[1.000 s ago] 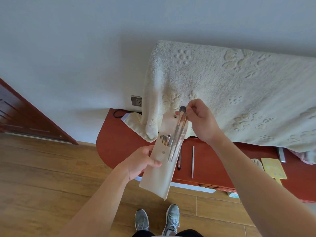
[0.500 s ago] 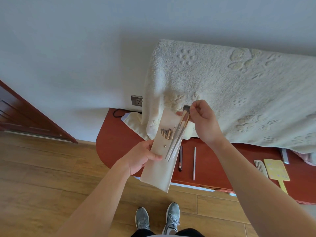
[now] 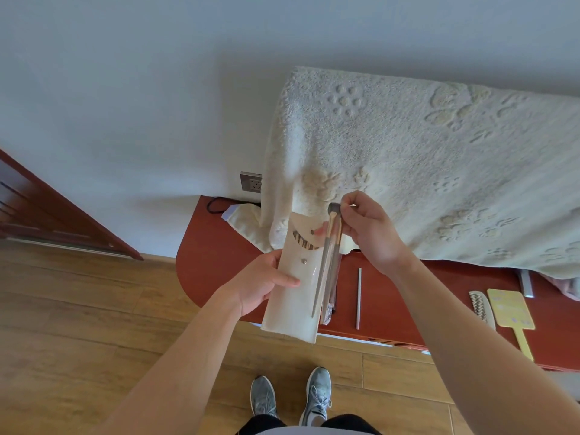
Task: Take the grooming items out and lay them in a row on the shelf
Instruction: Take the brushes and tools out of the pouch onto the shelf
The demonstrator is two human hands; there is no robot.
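My left hand (image 3: 263, 284) grips a cream fabric pouch (image 3: 292, 306) upright above the red-brown shelf (image 3: 389, 296). Several brush tips (image 3: 304, 241) show at the pouch's open mouth. My right hand (image 3: 370, 233) pinches the top of a bundle of makeup brushes in a clear sleeve (image 3: 328, 262), drawn up clear of the pouch and hanging in front of it. A thin silver stick (image 3: 358, 296) lies on the shelf beside it. Farther right on the shelf lie a white comb (image 3: 481, 306) and a yellow hand mirror (image 3: 513, 312).
A cream towel (image 3: 408, 158) drapes over furniture above the shelf and hangs onto its back. A wall socket (image 3: 251, 182) with a black cable sits left of it. A wooden door (image 3: 47, 215) stands at the left. Wooden floor and my grey shoes (image 3: 292, 397) lie below.
My right hand has pulled the brush bundle higher, out of the pouch. My left hand has turned the pouch more upright and shifted its grip slightly.
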